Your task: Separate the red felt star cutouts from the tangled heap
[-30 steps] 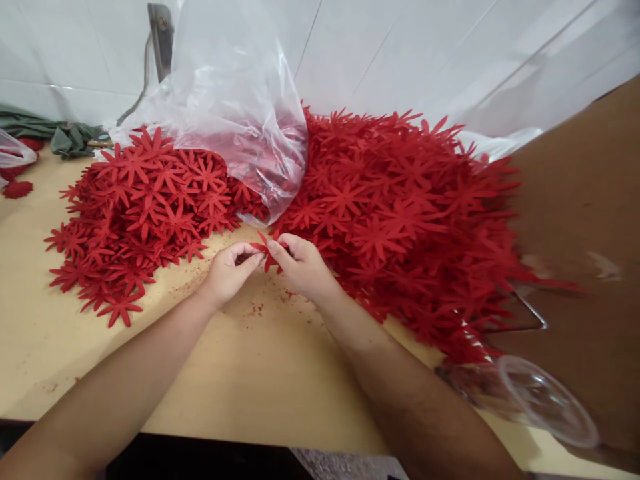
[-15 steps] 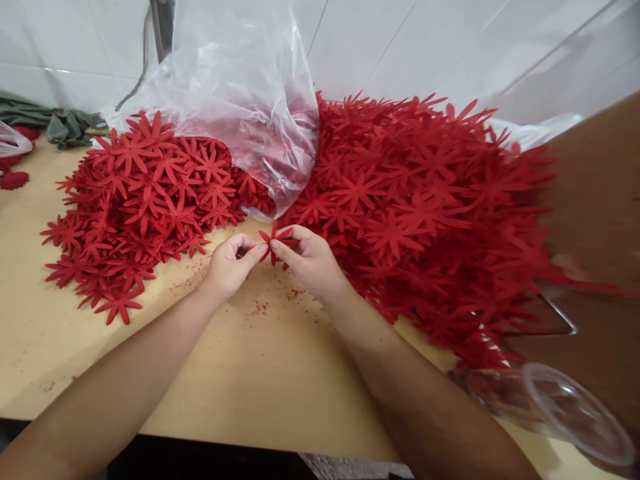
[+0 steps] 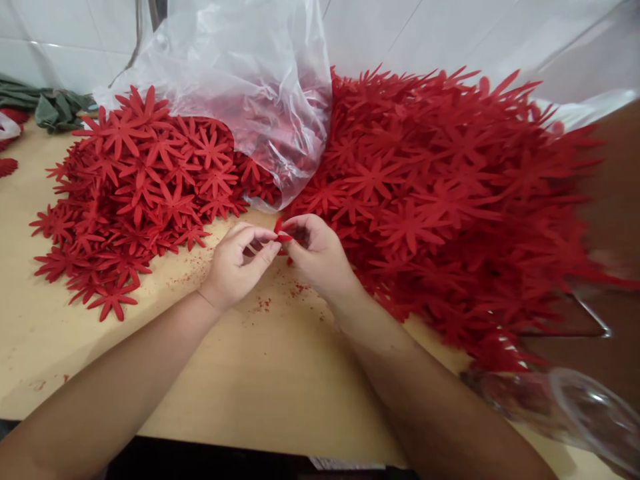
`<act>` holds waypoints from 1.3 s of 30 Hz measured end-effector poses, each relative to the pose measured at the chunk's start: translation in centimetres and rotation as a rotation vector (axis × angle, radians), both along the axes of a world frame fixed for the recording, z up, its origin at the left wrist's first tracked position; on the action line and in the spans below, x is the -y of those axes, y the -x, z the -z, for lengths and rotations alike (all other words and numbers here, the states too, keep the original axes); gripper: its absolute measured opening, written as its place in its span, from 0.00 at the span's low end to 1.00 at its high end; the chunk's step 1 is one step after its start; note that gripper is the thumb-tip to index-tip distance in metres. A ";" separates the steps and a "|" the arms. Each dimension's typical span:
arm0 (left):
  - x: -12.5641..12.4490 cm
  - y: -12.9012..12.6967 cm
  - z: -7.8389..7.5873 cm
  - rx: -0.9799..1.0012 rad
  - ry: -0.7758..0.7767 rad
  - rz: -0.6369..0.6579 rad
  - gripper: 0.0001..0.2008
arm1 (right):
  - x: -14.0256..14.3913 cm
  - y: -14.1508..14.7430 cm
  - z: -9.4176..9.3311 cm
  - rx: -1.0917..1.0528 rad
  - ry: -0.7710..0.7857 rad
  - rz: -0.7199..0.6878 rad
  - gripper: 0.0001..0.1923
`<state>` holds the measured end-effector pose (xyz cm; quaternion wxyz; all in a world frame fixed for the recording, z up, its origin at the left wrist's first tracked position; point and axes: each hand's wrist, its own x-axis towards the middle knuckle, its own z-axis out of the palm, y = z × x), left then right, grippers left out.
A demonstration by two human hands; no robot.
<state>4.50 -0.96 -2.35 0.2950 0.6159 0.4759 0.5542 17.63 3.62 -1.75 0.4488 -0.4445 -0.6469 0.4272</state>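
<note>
My left hand [image 3: 239,265] and my right hand [image 3: 320,257] meet over the wooden table [image 3: 260,373], both pinching one small red flower-shaped cutout [image 3: 283,235] between their fingertips. Most of the cutout is hidden by my fingers. A flat heap of the same red cutouts [image 3: 140,187] lies to the left of my hands. A much bigger heap [image 3: 440,193] rises to the right, touching my right hand's far side.
A crumpled clear plastic bag [image 3: 250,80] sits between the two heaps against the white tiled wall. Green cloth [image 3: 55,107] lies at the far left. A clear plastic cup [image 3: 575,413] lies on its side at the bottom right beside a brown board [image 3: 620,220]. Red crumbs dot the table.
My fingers have closed further round the cutout, so less of it shows now. The view has shifted slightly, with both heaps appearing closer and lower-left.
</note>
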 end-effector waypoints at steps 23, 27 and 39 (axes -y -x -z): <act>-1.1 -0.3 0.9 0.419 0.279 -0.010 0.05 | 0.5 -0.3 -0.8 -0.160 0.320 -0.295 0.19; -1.1 -0.3 1.1 0.336 0.245 0.041 0.06 | 0.3 -0.5 -0.6 -0.086 0.254 -0.256 0.18; -1.0 0.0 1.2 0.244 0.203 0.100 0.13 | -0.1 -1.0 -0.6 0.011 0.224 -0.287 0.16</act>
